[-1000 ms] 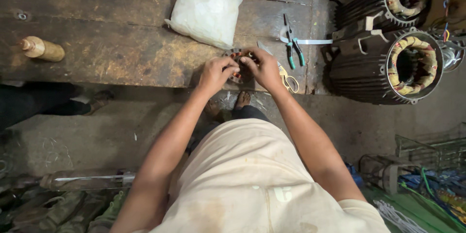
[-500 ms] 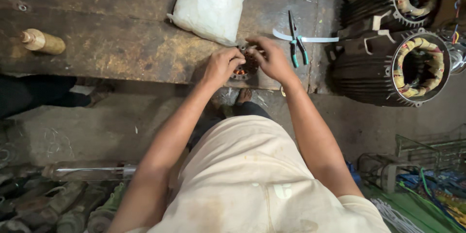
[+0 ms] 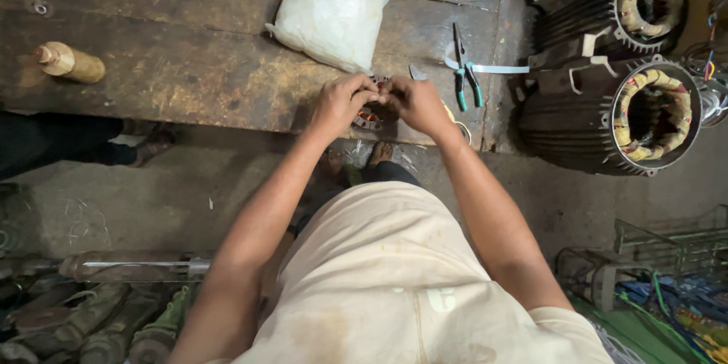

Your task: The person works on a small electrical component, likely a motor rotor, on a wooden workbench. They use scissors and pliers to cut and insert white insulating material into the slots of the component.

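Note:
My left hand [image 3: 343, 103] and my right hand [image 3: 415, 103] meet at the front edge of a dark wooden workbench [image 3: 174, 68]. Between them sits a small round stator [image 3: 370, 117] with copper windings; both hands pinch at its top, fingertips touching. Most of the stator is hidden under my fingers. Green-handled pliers [image 3: 465, 76] lie just right of my right hand, on a white strip.
A white plastic bag [image 3: 337, 4] lies behind my hands. A tan bottle [image 3: 70, 62] lies on the bench's left. Two large ribbed motor housings [image 3: 607, 114] with windings stand at right. Another person's dark-trousered leg [image 3: 61, 144] is at left. Pipes and scrap lie lower left.
My hands have stayed on the small stator, fingers shifting closer together at its top. The view has drifted slightly.

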